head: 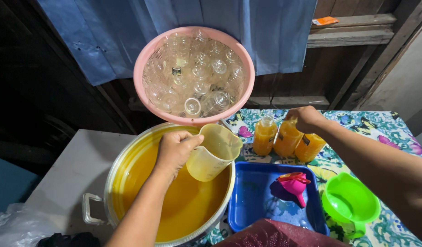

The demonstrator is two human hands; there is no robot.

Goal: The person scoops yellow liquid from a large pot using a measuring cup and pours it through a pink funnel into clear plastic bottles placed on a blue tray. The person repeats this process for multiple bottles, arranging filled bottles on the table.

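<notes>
Blue tray point(252, 201) floor open, pink funnel point(295, 185) at right

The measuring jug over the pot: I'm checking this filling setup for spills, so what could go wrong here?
1. The left hand holds the measuring jug tilted over the pot of orange liquid; drips could miss the rim.
2. The right hand grips one filled bottle beside two others; a nudge could topple them.

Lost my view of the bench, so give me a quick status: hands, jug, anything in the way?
Left hand grips plastic jug over pot of orange liquid. Right hand on middle filled bottle. Nothing blocking.
</notes>
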